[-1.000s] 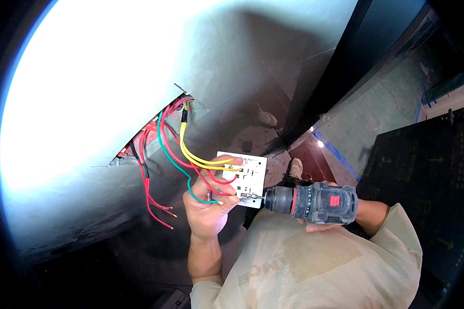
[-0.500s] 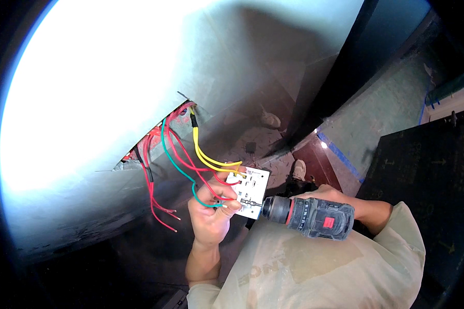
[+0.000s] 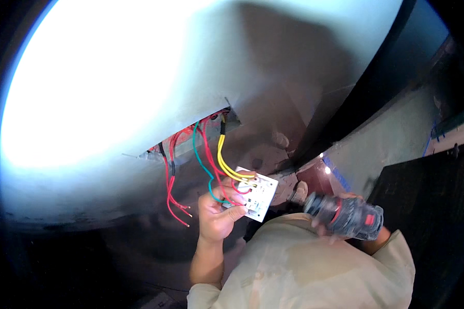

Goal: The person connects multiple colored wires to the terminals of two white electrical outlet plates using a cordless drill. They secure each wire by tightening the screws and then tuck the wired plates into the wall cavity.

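My left hand (image 3: pixel 214 222) grips the lower left edge of a white square electrical wall plate (image 3: pixel 265 198), its terminal side turned up. Two yellow wires (image 3: pixel 220 154), a green wire (image 3: pixel 203 166) and red wires (image 3: pixel 208 150) run from a wall opening (image 3: pixel 191 133) to the plate and my fingers. Which of them sit in terminals is partly hidden by my fingers. To the right, apart from the plate, my right hand (image 3: pixel 324 233) is wrapped round a dark cordless drill (image 3: pixel 348 216), blurred by motion, its chuck toward the plate.
Several loose red wires (image 3: pixel 174 200) with bare ends hang left of my left hand. A brightly lit pale wall (image 3: pixel 139 77) fills the upper left. Dark panels (image 3: pixel 423 190) stand at the right, and a shoe (image 3: pixel 301 190) shows on the floor beyond the drill.
The drill has moved right, away from the plate, where its bit had been at the terminals. The plate, my left hand and the wall opening appear further right in view.
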### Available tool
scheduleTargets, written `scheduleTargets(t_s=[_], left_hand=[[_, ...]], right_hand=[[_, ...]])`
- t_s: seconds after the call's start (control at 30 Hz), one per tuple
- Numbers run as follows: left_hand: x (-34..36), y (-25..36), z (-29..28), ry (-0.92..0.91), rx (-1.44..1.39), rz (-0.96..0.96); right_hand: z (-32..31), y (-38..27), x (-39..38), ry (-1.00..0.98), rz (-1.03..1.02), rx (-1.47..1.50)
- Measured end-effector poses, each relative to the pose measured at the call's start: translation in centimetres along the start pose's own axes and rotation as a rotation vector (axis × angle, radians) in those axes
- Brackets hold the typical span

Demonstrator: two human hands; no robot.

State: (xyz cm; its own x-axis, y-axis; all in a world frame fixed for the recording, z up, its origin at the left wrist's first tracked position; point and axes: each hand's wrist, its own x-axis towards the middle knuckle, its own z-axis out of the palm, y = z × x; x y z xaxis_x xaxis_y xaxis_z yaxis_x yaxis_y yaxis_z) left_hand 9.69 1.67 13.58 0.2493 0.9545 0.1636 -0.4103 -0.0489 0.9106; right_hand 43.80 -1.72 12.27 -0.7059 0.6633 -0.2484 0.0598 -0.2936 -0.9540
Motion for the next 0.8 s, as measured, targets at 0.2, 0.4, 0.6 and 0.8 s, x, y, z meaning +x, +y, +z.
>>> scheduleTargets(t_s=[0.2, 0.4, 0.6, 0.8], left_hand=[[0.5, -1.8, 3.6, 0.013, -0.318, -0.013], [-0.2, -0.6, 4.4, 0.005, -0.354, -0.048], [-1.7, 0.0, 3.5, 0.394, 0.39, 0.164], [-2.0, 2.1, 6.7, 0.623, 0.347, 0.279]], right_hand=[[5.4, 2.0, 6.8, 0.58, -0.603, -0.067], [6.4, 1.1, 8.2, 0.603, -0.611, -0.235], [6.4, 1.1, 7.9, 0.633, -0.586, -0.36], [6.2, 3.3, 9.5, 0.676, -0.782, -0.479]])
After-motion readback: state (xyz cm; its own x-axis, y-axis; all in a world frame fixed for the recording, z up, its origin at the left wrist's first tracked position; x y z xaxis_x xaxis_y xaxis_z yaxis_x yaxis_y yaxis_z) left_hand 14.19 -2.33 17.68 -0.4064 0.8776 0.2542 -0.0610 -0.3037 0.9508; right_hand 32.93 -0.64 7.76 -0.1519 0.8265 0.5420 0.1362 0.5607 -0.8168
